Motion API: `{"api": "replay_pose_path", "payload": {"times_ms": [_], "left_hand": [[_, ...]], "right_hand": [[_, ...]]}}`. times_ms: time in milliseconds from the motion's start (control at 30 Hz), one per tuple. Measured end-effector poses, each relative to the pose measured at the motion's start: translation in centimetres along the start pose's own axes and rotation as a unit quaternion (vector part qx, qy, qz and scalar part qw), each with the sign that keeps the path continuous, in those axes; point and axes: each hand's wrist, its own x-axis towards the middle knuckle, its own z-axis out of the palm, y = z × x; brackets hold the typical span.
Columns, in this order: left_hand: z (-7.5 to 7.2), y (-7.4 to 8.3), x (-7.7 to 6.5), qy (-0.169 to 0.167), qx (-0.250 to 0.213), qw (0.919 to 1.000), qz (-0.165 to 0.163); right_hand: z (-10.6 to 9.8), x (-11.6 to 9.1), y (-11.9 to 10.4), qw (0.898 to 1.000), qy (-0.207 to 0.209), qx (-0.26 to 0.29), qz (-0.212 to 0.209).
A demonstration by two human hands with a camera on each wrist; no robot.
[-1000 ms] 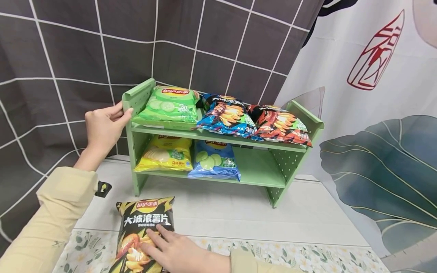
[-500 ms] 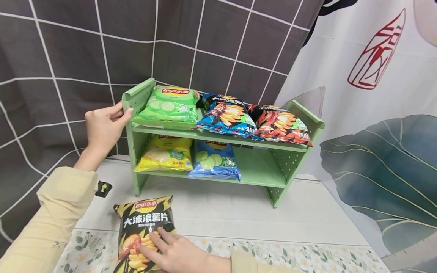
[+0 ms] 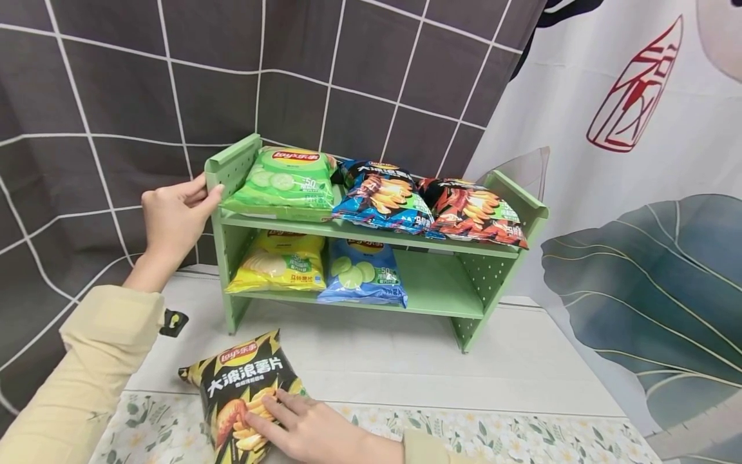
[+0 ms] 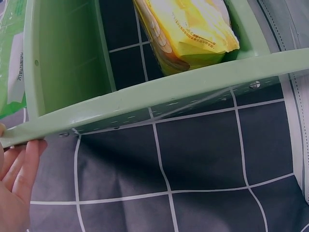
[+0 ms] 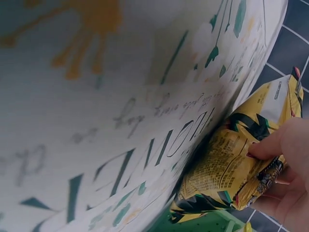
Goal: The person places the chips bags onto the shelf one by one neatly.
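My left hand (image 3: 174, 216) pinches the upper left side panel of a green two-tier shelf (image 3: 443, 280), thumb in front and fingers behind. In the left wrist view, the fingertips touch the panel's rim (image 4: 159, 92). My right hand (image 3: 315, 425) holds a black and gold bag of potato chips (image 3: 234, 386) at the table's front left. Its fingers spread over the bag's printed front; in the right wrist view the thumb presses the yellow side of the chip bag (image 5: 217, 164). The bag leans to the left, and its lower end runs out of the head view.
Green (image 3: 286, 180), blue-black (image 3: 382, 196) and red-black (image 3: 475, 212) chip bags lie on the top tier. Below them are a yellow bag (image 3: 284, 261) and a light blue bag (image 3: 364, 274), at the left and middle. A dark gridded cloth (image 3: 377, 77) hangs behind.
Under my right hand the black bag has turned counterclockwise, its top end swinging left. My left hand keeps its hold on the shelf, and the shelved bags have stayed put.
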Motion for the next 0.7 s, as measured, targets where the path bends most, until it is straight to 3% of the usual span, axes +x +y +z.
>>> {"api": "replay_pose_path", "payload": {"times_ms": [333,467,700], "left_hand": [[0.0,0.0,0.0,0.004,-0.001,1.0000,0.002],[0.0,0.1,-0.1,0.005,0.000,1.0000,-0.001],[0.0,0.1,-0.1,0.001,-0.002,1.0000,-0.005]], "right_hand": [[-0.6,-1.0,0.4,0.999,0.023,0.028,0.012],[-0.8,-1.1,0.7,0.998,0.064,0.025,0.007],[-1.2,-1.5,1.3,0.989,0.145,-0.031,0.009]]}}
